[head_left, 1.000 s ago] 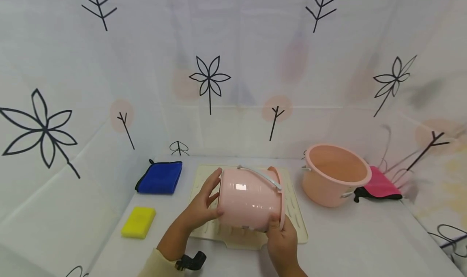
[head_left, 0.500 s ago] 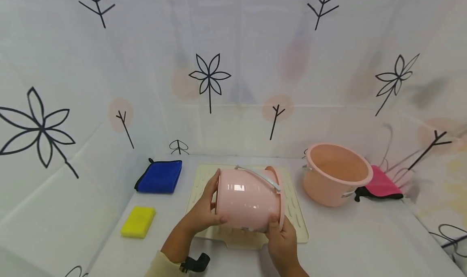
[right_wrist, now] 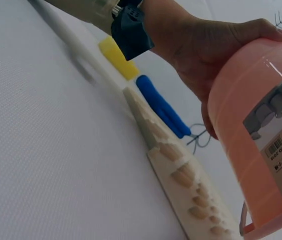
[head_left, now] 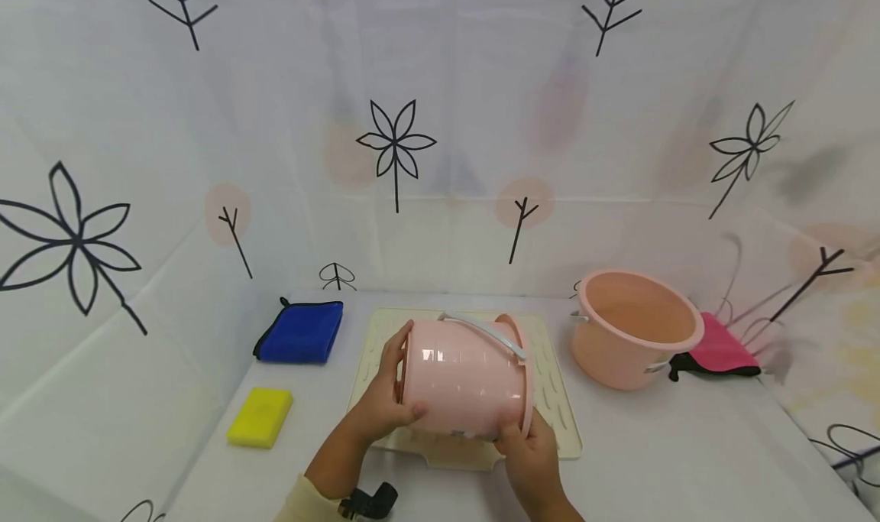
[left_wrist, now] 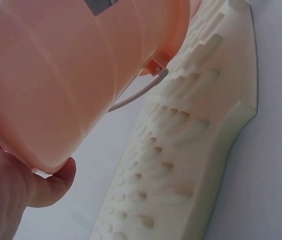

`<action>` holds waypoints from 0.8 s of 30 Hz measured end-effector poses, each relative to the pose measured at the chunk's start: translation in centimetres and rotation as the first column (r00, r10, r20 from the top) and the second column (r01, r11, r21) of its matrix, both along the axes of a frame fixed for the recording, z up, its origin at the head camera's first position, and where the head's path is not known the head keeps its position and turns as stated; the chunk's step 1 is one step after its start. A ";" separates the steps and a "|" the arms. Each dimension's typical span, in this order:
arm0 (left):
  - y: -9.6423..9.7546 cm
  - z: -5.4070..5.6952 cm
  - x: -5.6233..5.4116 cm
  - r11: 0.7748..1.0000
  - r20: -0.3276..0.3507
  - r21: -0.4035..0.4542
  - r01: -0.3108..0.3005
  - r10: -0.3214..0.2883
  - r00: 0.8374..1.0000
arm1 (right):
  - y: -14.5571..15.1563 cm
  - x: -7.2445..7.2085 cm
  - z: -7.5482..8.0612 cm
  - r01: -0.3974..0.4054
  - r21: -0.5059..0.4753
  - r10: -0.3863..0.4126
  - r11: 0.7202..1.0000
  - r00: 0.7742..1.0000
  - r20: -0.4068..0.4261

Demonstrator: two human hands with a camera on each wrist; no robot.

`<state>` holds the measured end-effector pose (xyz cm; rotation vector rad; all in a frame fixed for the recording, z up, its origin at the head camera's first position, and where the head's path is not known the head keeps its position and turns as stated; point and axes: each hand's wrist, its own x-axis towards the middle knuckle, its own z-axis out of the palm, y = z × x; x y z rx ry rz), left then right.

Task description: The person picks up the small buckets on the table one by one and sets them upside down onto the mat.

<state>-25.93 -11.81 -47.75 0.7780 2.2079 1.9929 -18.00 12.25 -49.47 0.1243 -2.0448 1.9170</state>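
Note:
A glossy pink bucket [head_left: 467, 377] lies on its side in the air over a cream washboard [head_left: 558, 423], its rim to the right and its grey handle across the top. My left hand [head_left: 381, 400] grips the base end, thumb along the near side and fingers behind; in the left wrist view the thumb [left_wrist: 61, 185] bends at the base edge. At the rim end, my right hand [head_left: 532, 457] holds the lower side with its thumb on the wall; its other fingers are hidden. The right wrist view shows a printed label [right_wrist: 280, 130] on the bucket's side.
A second, wider pink bucket [head_left: 608, 361] stands upright at the right, with a folded pink cloth [head_left: 718, 346] behind it. At the left lie a folded blue cloth [head_left: 302, 335] and a yellow sponge [head_left: 260, 417]. A patterned white sheet [head_left: 447, 254] forms the back.
The held bucket has shifted slightly left. My left hand has closed in further round the base, and my right thumb has slid a little left and down along the wall.

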 end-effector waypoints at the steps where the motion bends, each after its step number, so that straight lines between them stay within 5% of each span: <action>1: 0.0 0.0 0.0 1.000 0.000 0.011 0.002 -0.002 1.000 | 0.0 0.0 0.1 -0.010 -0.001 0.010 1.000 1.000 0.013; 6: 0.0 0.0 0.0 1.000 -0.032 0.030 0.000 0.001 0.999 | 0.1 -0.1 0.3 -0.016 -0.001 0.016 1.000 1.000 0.018; 13: -0.2 -0.1 -0.3 0.999 -0.024 0.031 -0.016 0.017 1.000 | 0.9 -0.6 -0.1 -0.068 0.010 0.069 0.998 0.993 -0.101; 20: -0.5 0.2 -0.1 0.998 -0.001 0.034 -0.055 0.055 0.998 | 2.5 -1.4 -0.8 -0.146 0.116 0.168 0.982 0.963 -0.210; 24: -0.9 0.4 0.3 0.996 0.007 0.035 -0.078 0.078 0.997 | 3.6 -1.7 -1.4 -0.126 0.239 0.179 0.963 0.960 -0.217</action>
